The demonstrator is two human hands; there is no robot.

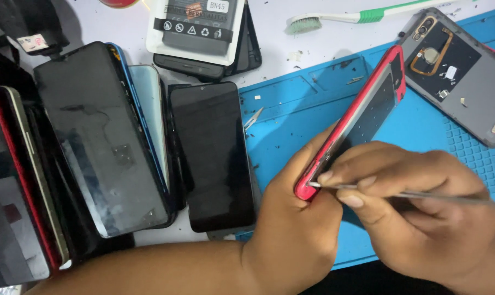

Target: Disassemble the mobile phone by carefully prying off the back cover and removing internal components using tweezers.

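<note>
A white counter [122,27] carries a blue mat [422,142], with dark phones [212,155] stacked to the left. Over the mat, the left hand [294,218] curls under a red phone [362,114], clamping its lower corner and holding it tilted on edge. The right hand [416,213] pinches a thin metal tool [422,195], its tip touching that corner. A grey back cover [471,82] lies beyond, and a toothbrush [362,15] rests on the counter.

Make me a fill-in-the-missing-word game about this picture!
1. The left hand holds a phone frame that is ____ in colour.
2. The right hand holds a thin metal tool against the frame's ____.
3. The work mat is ____.
4. The toothbrush has a white and ____ handle.

Missing words: red; corner; blue; green
</note>
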